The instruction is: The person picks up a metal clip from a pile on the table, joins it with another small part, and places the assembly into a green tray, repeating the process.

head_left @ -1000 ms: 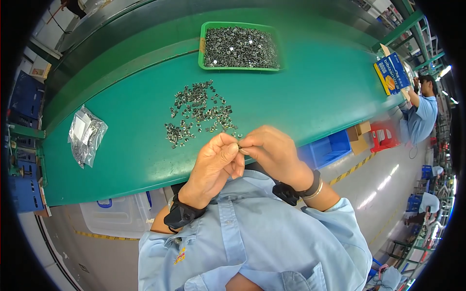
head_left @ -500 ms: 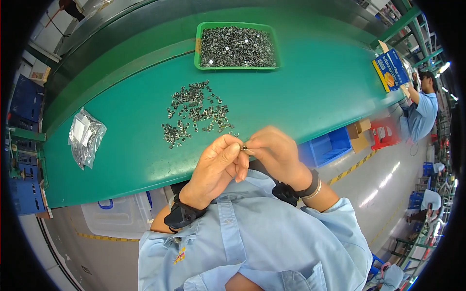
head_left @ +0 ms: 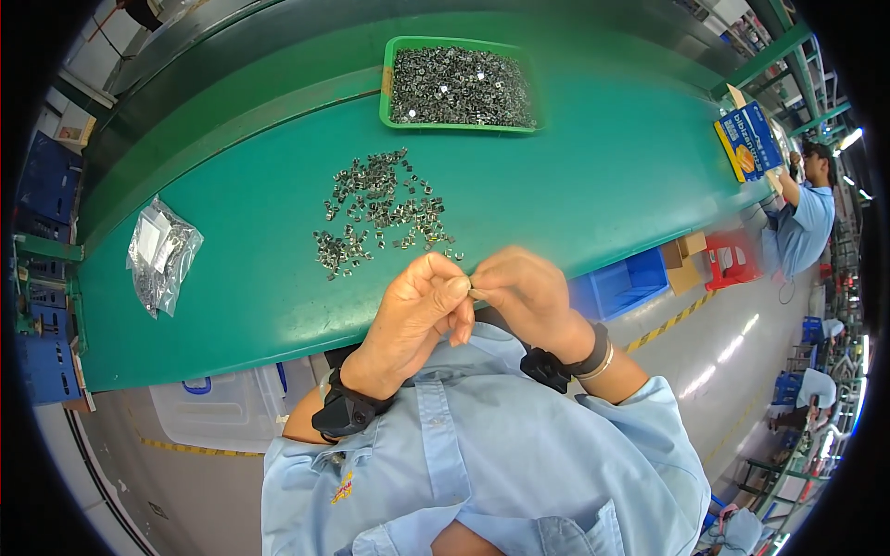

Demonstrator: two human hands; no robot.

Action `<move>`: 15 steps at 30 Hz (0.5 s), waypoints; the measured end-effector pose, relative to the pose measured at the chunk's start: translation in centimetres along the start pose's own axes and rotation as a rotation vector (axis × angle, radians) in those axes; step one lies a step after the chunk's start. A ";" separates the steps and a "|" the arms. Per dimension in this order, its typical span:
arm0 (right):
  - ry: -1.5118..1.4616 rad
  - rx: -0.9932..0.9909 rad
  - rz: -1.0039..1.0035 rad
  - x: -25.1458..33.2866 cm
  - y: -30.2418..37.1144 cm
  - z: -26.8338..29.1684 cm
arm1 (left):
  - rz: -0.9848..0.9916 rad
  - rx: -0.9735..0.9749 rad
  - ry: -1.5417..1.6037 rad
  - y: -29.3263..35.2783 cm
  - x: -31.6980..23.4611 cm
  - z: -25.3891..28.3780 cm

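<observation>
My left hand (head_left: 419, 306) and my right hand (head_left: 527, 289) meet fingertip to fingertip just over the bench's near edge. Both are closed in a pinch on one small metal part, now almost wholly covered by the fingers. Beyond them, a loose spread of small shiny metal clips (head_left: 375, 208) lies on the green bench top (head_left: 250, 296). A few strays from it lie close to my left fingertips. Farther back stands a green tray (head_left: 385, 88) heaped with many of the same small metal pieces.
A clear plastic bag (head_left: 159, 259) of parts lies at the left. A blue and yellow box (head_left: 747, 141) stands at the far right, near a seated co-worker (head_left: 802, 222). Below the edge are a blue bin (head_left: 630, 283), a red stool (head_left: 732, 261) and a clear lidded box (head_left: 218, 412).
The view has shifted slightly. My fingertips have closed further over the small metal part, which showed dark between them before. The spread and the tray are otherwise the same.
</observation>
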State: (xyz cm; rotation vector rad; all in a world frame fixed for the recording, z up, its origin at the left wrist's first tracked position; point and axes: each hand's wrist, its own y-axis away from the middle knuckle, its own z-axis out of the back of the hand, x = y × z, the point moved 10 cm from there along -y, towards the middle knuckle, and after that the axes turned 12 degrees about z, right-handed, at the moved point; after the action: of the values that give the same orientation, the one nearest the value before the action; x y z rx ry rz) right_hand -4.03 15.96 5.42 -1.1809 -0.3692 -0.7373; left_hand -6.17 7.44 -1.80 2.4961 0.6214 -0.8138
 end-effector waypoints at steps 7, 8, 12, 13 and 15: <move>-0.137 -0.051 -0.116 -1.5 0.5 -0.1 | 0.002 -0.001 0.040 0.2 -0.2 -0.1; -0.153 -0.053 -0.126 -1.6 0.5 -0.1 | 0.008 -0.003 0.028 0.2 -0.2 -0.2; -0.188 -0.054 -0.152 -1.9 0.7 -0.2 | 0.016 -0.016 0.002 0.2 -0.3 -0.1; -0.190 -0.051 -0.155 -2.0 0.7 -0.3 | 0.017 -0.021 -0.007 0.2 -0.3 0.0; -0.190 -0.048 -0.163 -2.2 0.6 -0.3 | 0.018 -0.019 -0.007 0.1 -0.3 0.1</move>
State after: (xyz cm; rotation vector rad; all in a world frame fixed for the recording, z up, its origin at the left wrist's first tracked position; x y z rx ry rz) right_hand -5.17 16.53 3.51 -1.2806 -0.6149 -0.7795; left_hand -6.38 7.24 -1.64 2.4777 0.6009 -0.8058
